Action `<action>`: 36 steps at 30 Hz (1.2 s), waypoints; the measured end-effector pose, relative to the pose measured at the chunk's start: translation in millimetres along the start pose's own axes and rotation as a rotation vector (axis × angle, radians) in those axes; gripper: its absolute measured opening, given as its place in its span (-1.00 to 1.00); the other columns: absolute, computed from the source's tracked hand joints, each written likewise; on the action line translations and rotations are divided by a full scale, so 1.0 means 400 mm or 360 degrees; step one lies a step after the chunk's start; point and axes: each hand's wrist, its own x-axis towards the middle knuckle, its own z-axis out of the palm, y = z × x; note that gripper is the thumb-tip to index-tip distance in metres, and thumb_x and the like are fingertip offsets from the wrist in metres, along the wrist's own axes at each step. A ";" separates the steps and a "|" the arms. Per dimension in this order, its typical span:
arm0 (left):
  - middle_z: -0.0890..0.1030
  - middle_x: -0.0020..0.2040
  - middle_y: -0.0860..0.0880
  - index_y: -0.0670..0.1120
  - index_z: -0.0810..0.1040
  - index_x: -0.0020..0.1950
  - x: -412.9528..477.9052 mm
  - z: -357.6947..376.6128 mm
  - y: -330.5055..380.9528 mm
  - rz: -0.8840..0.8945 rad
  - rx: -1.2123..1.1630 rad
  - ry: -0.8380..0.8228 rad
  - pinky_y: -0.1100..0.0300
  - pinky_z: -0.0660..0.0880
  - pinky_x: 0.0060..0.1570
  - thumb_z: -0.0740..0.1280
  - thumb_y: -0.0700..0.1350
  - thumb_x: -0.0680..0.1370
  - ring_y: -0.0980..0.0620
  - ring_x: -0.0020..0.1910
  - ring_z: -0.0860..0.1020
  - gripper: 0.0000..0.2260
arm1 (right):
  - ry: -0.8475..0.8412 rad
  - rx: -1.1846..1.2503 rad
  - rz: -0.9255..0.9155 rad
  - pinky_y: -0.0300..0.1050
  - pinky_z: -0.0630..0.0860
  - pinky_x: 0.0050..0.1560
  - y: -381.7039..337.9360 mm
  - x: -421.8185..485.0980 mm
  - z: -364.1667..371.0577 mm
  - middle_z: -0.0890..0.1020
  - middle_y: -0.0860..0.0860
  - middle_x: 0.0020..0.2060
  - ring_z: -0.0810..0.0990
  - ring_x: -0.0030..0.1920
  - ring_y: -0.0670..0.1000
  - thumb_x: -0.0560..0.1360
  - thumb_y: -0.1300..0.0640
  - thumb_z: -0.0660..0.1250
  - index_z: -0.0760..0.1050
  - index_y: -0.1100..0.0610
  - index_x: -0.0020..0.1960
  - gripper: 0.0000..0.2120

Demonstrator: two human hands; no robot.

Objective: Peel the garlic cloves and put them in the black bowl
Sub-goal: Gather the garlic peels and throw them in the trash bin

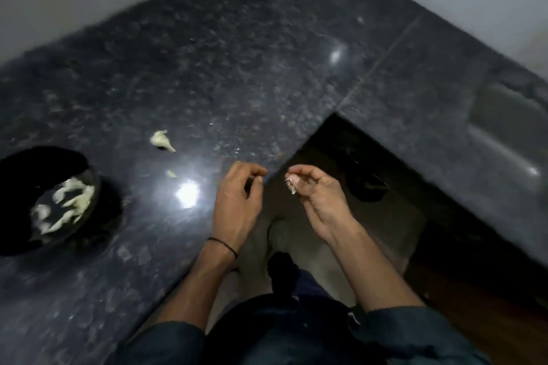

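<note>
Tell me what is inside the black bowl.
Inside the black bowl lie pale garlic pieces, apparently peeled cloves, gathered toward its right side. The rest of the inside is dark and blurred, so anything lying there or under the pieces cannot be seen.

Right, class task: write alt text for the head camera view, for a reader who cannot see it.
A person's right hand pinches a pale garlic piece at the edge of a dark stone counter, the left hand curled beside it. On the left, a black bowl holds peeled cloves; another pale piece lies on the counter.
</note>
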 end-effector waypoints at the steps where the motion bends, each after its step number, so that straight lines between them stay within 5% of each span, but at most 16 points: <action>1: 0.58 -0.06 0.04 -0.08 0.63 -0.01 -0.006 0.018 0.008 0.0021 -0.0017 -0.0049 0.19 0.51 -0.03 0.32 -0.27 0.55 0.14 -0.09 0.56 -0.87 | 0.0042 0.0015 -0.0007 -0.35 0.55 -0.12 0.003 -0.022 -0.026 0.66 0.06 -0.21 0.62 -0.19 -0.10 0.54 0.49 0.29 0.59 0.24 -0.04 -0.80; 10: 0.56 -0.03 0.06 -0.07 0.62 0.01 -0.199 0.378 0.247 0.0540 -0.0034 -0.1073 0.22 0.51 -0.10 0.33 -0.28 0.57 0.11 -0.12 0.54 -0.86 | 0.0839 0.0503 -0.0191 -0.26 0.57 0.02 0.057 -0.314 -0.528 0.67 0.07 -0.20 0.63 -0.15 -0.07 0.54 0.48 0.30 0.59 0.23 -0.04 -0.80; 15: 0.57 -0.01 0.04 -0.04 0.62 -0.03 -0.405 0.607 0.368 0.0542 0.0021 -0.1460 0.39 0.43 -0.15 0.32 -0.26 0.58 0.14 -0.12 0.53 -0.86 | 0.1111 0.0671 -0.0230 -0.31 0.57 -0.05 0.135 -0.495 -0.824 0.63 0.09 -0.20 0.60 -0.19 -0.06 0.55 0.49 0.27 0.58 0.23 -0.04 -0.79; 22: 0.60 0.01 0.08 0.09 0.61 -0.05 -0.643 0.851 0.423 0.0379 0.0156 -0.1898 0.05 0.59 -0.05 0.31 -0.22 0.59 0.05 -0.12 0.60 -0.80 | 0.1390 0.0739 -0.0122 -0.28 0.52 -0.07 0.275 -0.664 -1.128 0.64 0.06 -0.17 0.60 -0.16 -0.08 0.55 0.47 0.28 0.58 0.20 -0.06 -0.78; 36: 0.65 -0.09 0.02 -0.03 0.64 -0.07 -0.808 1.288 0.036 0.0043 0.0513 -0.2217 0.09 0.60 -0.18 0.27 -0.31 0.55 -0.02 -0.23 0.60 -0.78 | 0.1629 0.0914 0.0246 -0.37 0.54 -0.17 0.756 -0.489 -1.505 0.63 0.08 -0.14 0.59 -0.16 -0.05 0.56 0.46 0.29 0.56 0.28 0.07 -0.83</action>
